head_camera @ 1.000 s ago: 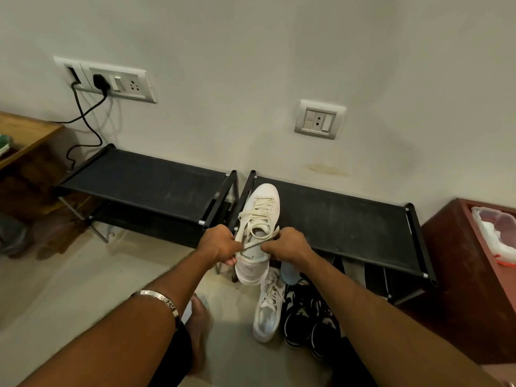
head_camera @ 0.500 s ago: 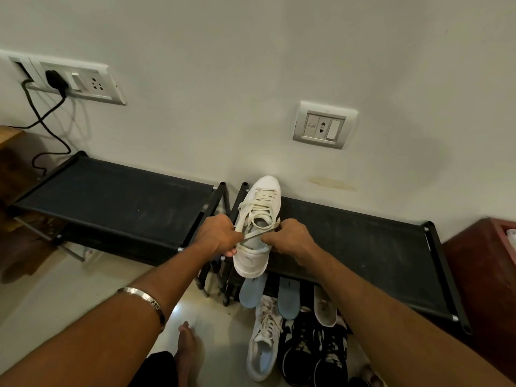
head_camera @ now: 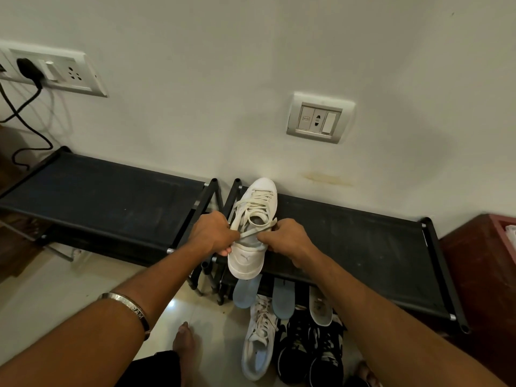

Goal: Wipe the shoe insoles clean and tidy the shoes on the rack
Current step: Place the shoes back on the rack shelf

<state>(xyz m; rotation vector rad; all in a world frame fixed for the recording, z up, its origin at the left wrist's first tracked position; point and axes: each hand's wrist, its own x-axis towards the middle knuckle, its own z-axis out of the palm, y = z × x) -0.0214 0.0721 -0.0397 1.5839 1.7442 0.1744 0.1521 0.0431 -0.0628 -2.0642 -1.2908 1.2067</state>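
One white sneaker sits on top shelf of right-hand black shoe rack, at its left end, toe toward wall, heel overhanging front edge. Both hands on it: left hand w/ fingers curled, pinching a lace end at left side of collar; right hand likewise curled, pinching lace at right side. Lace runs taut across shoe opening btwn the two hands. Metal bangle on left forearm.

Below rack front: two light-blue insoles and one white insole lean against lower tier. On floor just in front: second white sneaker, beside it a pair of black sneakers. Left-hand rack stands just beside the right one. Wall sockets above; black plug and cable at far left.
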